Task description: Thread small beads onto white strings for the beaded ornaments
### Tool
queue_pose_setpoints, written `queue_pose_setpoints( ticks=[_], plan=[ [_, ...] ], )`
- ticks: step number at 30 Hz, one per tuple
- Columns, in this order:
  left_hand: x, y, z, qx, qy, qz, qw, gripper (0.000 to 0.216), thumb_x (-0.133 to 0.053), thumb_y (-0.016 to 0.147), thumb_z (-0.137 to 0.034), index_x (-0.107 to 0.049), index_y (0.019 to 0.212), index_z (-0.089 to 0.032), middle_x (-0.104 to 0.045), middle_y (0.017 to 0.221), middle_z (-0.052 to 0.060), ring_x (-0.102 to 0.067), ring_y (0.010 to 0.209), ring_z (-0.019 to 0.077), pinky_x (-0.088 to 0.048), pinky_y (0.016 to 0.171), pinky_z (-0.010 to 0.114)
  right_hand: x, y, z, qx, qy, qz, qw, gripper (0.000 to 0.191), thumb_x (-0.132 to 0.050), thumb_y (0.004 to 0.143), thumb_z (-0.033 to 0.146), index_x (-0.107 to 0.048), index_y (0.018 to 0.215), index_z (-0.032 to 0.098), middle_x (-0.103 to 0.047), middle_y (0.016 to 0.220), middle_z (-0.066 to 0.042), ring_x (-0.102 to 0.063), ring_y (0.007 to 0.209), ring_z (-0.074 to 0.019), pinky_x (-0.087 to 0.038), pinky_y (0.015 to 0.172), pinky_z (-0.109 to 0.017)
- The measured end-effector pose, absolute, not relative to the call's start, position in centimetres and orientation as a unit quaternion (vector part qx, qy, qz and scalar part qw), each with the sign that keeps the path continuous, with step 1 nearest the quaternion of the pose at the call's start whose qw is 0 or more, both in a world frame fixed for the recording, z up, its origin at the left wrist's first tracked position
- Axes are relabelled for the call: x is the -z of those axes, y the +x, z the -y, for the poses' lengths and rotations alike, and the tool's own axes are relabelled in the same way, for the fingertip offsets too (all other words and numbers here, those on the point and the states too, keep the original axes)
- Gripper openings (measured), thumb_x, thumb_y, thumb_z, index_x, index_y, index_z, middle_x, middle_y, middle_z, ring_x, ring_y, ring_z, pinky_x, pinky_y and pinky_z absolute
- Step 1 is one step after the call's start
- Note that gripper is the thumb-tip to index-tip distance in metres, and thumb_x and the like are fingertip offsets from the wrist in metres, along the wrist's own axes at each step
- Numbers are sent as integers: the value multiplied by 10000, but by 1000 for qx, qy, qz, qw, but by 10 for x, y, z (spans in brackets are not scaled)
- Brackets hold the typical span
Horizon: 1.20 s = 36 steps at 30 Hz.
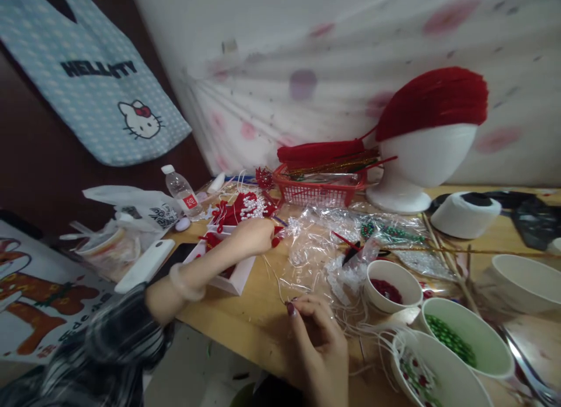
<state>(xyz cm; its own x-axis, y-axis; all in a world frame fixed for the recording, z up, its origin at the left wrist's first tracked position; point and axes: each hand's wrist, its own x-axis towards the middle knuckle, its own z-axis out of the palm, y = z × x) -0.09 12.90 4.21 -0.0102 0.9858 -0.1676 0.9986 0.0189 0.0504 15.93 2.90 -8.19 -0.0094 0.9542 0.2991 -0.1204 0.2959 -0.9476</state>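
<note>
My left hand (252, 234) reaches out over a white box (236, 278) of red and white beaded pieces (245, 208), its fingers closed on a small red piece at the box's far corner. My right hand (313, 337) rests near the table's front edge with fingers pinched on a thin pale wire (274, 275) that runs up toward my left hand. A pale bangle (184, 284) sits on my left wrist above a plaid sleeve.
Bowls hold red beads (388, 290), green beads (451, 337) and mixed beads (416, 375). Crumpled clear bags (315, 243) lie mid-table. A red basket (319, 190) of stems, a white head form with red fibres (429, 144), a tape roll (464, 214) and a water bottle (182, 190) stand behind.
</note>
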Motion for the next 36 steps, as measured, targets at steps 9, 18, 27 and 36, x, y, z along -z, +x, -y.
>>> queue_pose_setpoints(
  ticks=[9, 18, 27, 36],
  plan=[
    [-4, -10, -181, 35, 739, -662, 125, 270, -635, 940, -324, -648, 1160, -167, -655, 1195, 90, -654, 1015, 227, -569, 857, 416, 81, 156, -27, -439, -392, 530, 610, 166, -652, 881, 284, -719, 757, 196, -678, 839, -50, -656, 812, -191, -524, 710, -270],
    [15, -6, -193, -4, 746, -657, 113, 286, -620, 950, -334, -634, 1175, -158, -651, 1194, 96, -653, 1021, 229, -566, 873, 438, 75, 155, -27, -443, -381, 529, 615, 154, -648, 857, 258, -709, 733, 190, -682, 797, -42, -658, 764, -177, -517, 674, -253],
    [29, -1, -198, -22, 717, -688, 107, 326, -618, 951, -342, -609, 1224, -164, -631, 1229, 104, -644, 1048, 242, -561, 885, 454, 73, 155, -26, -448, -384, 534, 606, 183, -646, 864, 273, -692, 707, 191, -675, 783, -45, -651, 755, -181, -513, 632, -249],
    [-5, 6, -166, -177, 670, -700, 172, 226, -617, 947, -324, -632, 1074, -138, -653, 1046, 69, -645, 880, 188, -564, 764, 367, 74, 156, -24, -454, -391, 525, 604, 167, -633, 888, 254, -687, 742, 192, -665, 834, -41, -643, 823, -179, -513, 702, -263]
  ],
)
